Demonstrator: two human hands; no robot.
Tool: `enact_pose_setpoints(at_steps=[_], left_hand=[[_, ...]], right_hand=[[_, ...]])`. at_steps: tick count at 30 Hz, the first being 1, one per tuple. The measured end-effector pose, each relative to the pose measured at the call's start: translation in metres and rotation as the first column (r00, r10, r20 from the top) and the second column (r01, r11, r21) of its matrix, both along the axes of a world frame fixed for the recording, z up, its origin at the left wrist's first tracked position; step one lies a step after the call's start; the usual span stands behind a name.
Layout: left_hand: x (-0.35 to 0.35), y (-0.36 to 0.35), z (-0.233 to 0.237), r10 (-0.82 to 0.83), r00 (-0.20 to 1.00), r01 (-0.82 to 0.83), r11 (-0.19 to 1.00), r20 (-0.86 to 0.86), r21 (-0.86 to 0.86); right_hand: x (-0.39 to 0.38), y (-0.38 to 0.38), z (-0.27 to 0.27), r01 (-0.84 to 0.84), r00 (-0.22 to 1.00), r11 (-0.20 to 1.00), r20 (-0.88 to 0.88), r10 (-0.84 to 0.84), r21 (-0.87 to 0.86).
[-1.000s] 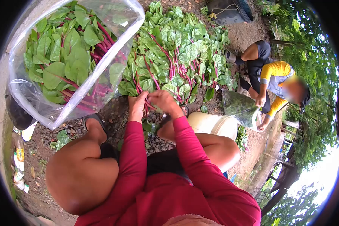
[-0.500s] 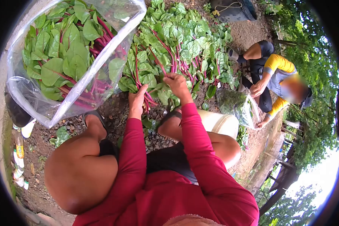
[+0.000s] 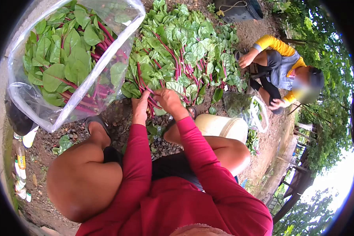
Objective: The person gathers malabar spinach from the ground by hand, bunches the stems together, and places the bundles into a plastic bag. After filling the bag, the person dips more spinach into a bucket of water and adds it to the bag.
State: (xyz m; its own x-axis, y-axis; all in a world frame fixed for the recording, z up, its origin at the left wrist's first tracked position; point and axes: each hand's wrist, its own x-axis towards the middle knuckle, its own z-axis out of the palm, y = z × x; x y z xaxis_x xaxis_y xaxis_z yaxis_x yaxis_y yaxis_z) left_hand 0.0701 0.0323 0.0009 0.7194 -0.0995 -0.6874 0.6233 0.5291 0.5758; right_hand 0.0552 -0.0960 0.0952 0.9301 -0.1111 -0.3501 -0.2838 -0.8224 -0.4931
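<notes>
A small bunch of red-stemmed greens (image 3: 139, 80) is in my left hand (image 3: 140, 108), whose fingers are wrapped round the stems. Just to the right, my right hand (image 3: 170, 101) is closed on a red stem beside the bunch. Past my hands a large heap of loose leafy greens (image 3: 192, 43) lies on the ground. At the upper left an open clear plastic bag (image 3: 80, 98) holds many of the same leaves, their stems pointing right.
A white bucket (image 3: 220, 126) lies by my right leg. A co-worker (image 3: 283, 72) sits at the right near a smaller plastic bag (image 3: 259, 116). A dark container (image 3: 240, 11) is at the top, and bottles (image 3: 21, 161) stand at the left.
My right hand has moved left, up against my left hand and the bunch. The co-worker's hands have left the small bag, one reaching towards the heap.
</notes>
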Motion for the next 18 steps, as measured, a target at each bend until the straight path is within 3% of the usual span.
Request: enact_pose_setpoints(at_steps=[2, 3, 5, 9, 12, 13, 15, 16, 18], left_hand=[[-0.001, 0.003, -0.002, 0.018, 0.998, -0.016, 1.0, -0.067, 0.025], [-0.004, 0.005, -0.005, 0.012, 0.993, -0.007, 0.999, -0.121, 0.037], [-0.009, 0.005, -0.008, -0.01, 0.974, 0.022, 0.998, -0.225, 0.052], [-0.007, 0.001, 0.014, 0.004, 0.991, 0.012, 0.994, -0.136, 0.111], [-0.008, 0.0, 0.005, -0.09, 0.986, 0.121, 0.966, -0.141, 0.23], [-0.008, 0.001, 0.0, -0.129, 0.984, 0.157, 0.95, -0.119, 0.27], [-0.005, 0.007, -0.011, -0.164, 0.985, 0.17, 0.975, -0.054, 0.141], [-0.005, 0.008, -0.011, -0.175, 0.984, 0.179, 0.973, -0.036, 0.149], [-0.001, 0.011, 0.003, -0.208, 0.974, 0.222, 0.953, -0.088, 0.208]], right_hand=[[-0.007, 0.008, -0.008, 0.127, 0.987, 0.968, -0.124, -0.101, 0.215], [-0.008, 0.008, -0.014, 0.127, 0.984, 0.962, -0.153, -0.091, 0.243], [-0.01, 0.005, -0.022, 0.138, 0.975, 0.946, -0.208, -0.078, 0.293], [-0.008, 0.009, -0.031, 0.127, 0.988, 0.962, -0.119, -0.1, 0.241], [-0.009, 0.012, -0.041, -0.151, 0.989, 0.988, 0.006, 0.151, 0.032], [-0.009, 0.007, -0.042, -0.149, 0.988, 0.984, -0.012, 0.151, 0.1], [-0.006, -0.004, -0.032, -0.144, 0.986, 0.959, -0.046, 0.16, 0.245], [-0.002, -0.012, -0.031, 0.059, 0.971, 0.97, -0.238, -0.002, 0.236], [0.004, -0.028, -0.041, 0.24, 0.971, 0.947, -0.05, -0.234, 0.212]])
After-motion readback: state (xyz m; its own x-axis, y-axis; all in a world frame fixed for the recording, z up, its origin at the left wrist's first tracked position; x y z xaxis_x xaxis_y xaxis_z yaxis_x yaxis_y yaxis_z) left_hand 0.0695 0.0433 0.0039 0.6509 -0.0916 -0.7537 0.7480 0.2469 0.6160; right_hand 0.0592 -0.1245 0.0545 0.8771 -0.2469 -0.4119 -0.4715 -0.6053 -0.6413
